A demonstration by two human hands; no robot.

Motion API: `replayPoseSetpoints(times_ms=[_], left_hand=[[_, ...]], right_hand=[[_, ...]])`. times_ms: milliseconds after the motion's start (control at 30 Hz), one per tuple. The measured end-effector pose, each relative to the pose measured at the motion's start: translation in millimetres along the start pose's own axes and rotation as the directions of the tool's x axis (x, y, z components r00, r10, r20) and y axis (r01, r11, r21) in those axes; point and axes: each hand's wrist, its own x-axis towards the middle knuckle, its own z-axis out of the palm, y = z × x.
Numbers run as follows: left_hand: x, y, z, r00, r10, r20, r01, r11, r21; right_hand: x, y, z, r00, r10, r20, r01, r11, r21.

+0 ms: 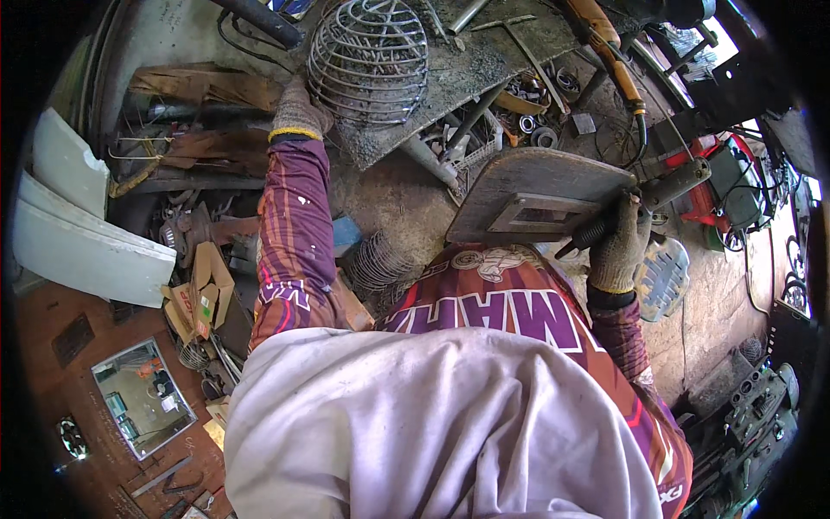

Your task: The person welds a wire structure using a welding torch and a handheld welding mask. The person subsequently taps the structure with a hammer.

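A dome-shaped wire cage [369, 65] of bent metal rods rests on a dusty metal work table [471, 82]. My left hand [300, 110], in a grey knit glove with a yellow cuff, grips the cage's left side; its fingertips are partly hidden. On the right, my gloved right hand [619, 251] is closed round a dark ribbed handle [593, 232]. This handle lies by the right edge of a brown welding hand shield [540, 177] with a framed rectangular window. Whether handle and shield are joined I cannot tell. The shield stands tilted in front of my body.
An angle grinder [596, 30] with an orange body lies at the table's far right. Below it, a basket [475, 147] holds metal scraps. A red machine [713, 186] stands at right. Coiled wire rings [378, 259], cardboard [203, 290] and white curved panels [91, 233] lie left.
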Motion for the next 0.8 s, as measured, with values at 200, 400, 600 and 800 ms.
replayPoseSetpoints(times_ms=[200, 400, 600, 800], left_hand=[[18.6, 2.5, -9.9, 0.997, -0.021, 0.074, 0.023, 0.999, -0.038], [-12.9, 2.8, 9.0, 0.999, 0.000, 0.042, -0.001, 1.000, 0.030], [7.3, 5.9, -15.7, 0.968, 0.117, 0.220, -0.223, 0.805, 0.550], [37.4, 5.0, -20.2, 0.985, 0.045, 0.166, -0.101, 0.933, 0.344]], right_hand=[[2.7, 7.0, -9.0, 1.000, -0.002, 0.023, 0.001, 0.999, 0.041], [3.6, 10.0, -14.3, 1.000, -0.001, 0.022, 0.000, 0.999, 0.046], [0.1, 7.5, -11.3, 0.999, 0.004, 0.032, -0.007, 0.997, 0.083], [-2.7, 0.4, -9.6, 0.999, 0.010, 0.047, -0.014, 0.996, 0.091]])
